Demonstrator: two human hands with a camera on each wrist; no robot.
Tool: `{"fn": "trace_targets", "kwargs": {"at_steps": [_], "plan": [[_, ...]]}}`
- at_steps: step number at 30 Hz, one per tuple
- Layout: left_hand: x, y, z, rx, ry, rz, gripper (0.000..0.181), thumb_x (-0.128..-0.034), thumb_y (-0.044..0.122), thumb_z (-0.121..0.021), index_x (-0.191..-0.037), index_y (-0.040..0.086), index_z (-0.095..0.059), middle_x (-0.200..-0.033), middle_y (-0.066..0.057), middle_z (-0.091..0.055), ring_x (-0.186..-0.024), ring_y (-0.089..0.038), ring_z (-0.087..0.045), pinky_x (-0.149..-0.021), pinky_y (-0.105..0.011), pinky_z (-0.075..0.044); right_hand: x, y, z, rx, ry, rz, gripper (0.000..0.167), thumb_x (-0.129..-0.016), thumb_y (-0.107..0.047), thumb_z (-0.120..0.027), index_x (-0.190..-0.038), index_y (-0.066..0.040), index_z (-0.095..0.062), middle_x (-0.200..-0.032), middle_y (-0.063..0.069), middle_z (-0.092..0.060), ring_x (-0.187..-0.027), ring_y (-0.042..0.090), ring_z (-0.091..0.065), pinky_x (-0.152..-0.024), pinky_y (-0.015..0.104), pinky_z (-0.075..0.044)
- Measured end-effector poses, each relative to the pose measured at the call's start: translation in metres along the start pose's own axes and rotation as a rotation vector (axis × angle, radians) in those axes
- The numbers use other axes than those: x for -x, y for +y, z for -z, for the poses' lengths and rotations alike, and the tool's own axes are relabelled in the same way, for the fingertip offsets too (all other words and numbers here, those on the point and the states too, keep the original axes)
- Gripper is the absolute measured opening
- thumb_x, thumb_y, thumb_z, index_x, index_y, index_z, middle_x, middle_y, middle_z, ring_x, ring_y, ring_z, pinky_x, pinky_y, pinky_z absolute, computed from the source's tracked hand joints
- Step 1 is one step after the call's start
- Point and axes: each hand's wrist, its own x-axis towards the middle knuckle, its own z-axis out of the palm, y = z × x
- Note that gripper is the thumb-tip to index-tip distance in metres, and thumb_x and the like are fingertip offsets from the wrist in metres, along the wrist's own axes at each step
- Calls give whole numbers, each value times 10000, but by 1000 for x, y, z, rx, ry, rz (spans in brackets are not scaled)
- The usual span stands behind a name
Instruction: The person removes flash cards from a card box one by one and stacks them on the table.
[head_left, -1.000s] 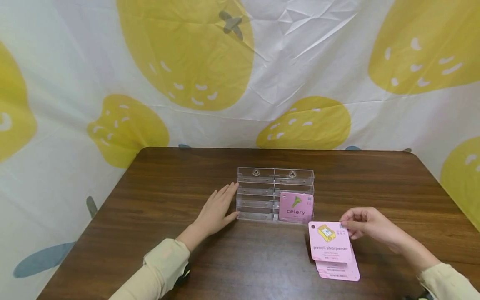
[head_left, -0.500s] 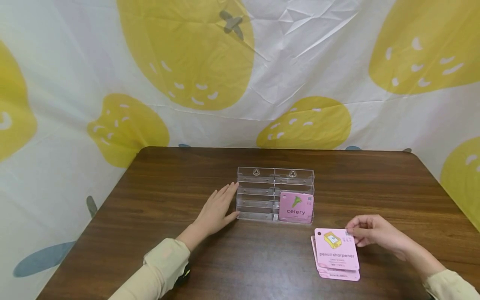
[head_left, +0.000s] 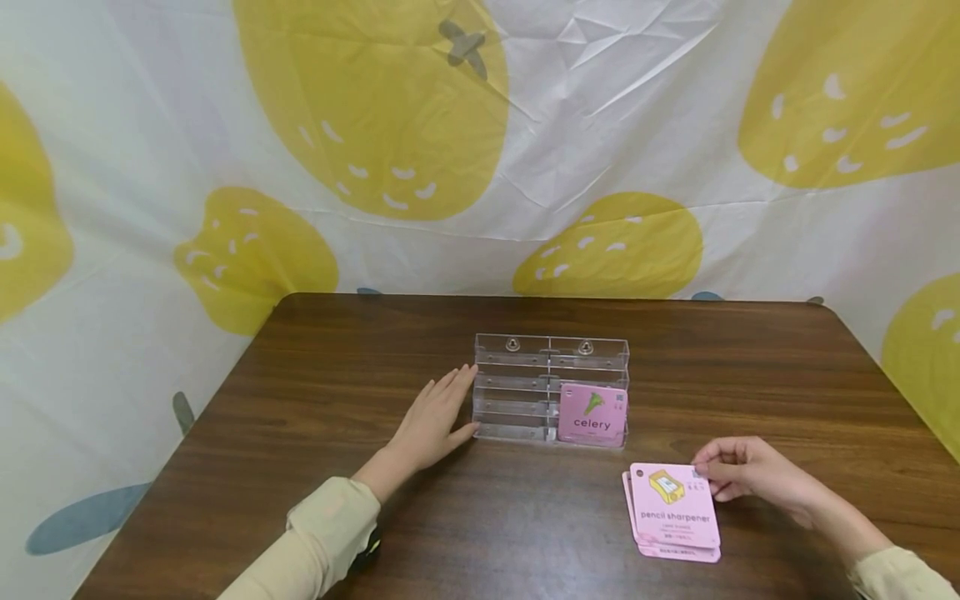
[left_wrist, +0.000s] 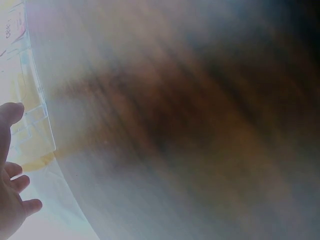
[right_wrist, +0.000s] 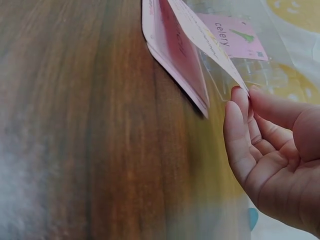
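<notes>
Left hand [head_left: 423,423]: fingers straight, 9 o'clock of rack [head_left: 512,432]. Right hand [head_left: 759,477]: pinches pencil sharpener card [head_left: 675,507] at 1 o'clock; light grip should prevent creasing.

Left sleeve [head_left: 281,558]: long, pale cream cloth, softly creased.
Left cuff [head_left: 333,512]: same cloth, broad and loose, a fold marking its join.
Dark item [head_left: 367,550] at left cuff: small, partly hidden, yellow-green mark; kind unclear.
Right sleeve [head_left: 903,577]: matching pale cream, wrinkled.
Left hand [head_left: 431,423], right hand [head_left: 757,477]: bare.
</notes>
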Motion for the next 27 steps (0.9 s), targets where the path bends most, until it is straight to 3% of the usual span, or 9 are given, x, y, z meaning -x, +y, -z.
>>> {"fn": "trace_targets", "kwargs": {"at_steps": [10, 27], "plan": [[0, 1, 1, 2, 2, 1, 771, -842, 317, -629, -1438, 59, -213, -1425, -150, -341, -1302, -277, -325, -1022, -506, -293, -2, 4, -7, 74, 42, -24, 313, -886, -113, -558, -1005, 173, -519, -803, 49, -606, -687, 104, -572, -611, 277, -525], [-1, 2, 2, -4, -6, 11, 775, -842, 319, -631, -1439, 62, -210, -1426, -148, -340, -1303, -274, -322, -1026, -503, -289, -5, -7, -17, 279, 195, -86, 233, -799, -103, -654, -905, 98, -604, -715, 52, -572, -617, 130, -556, -519, 278, -509]]}}
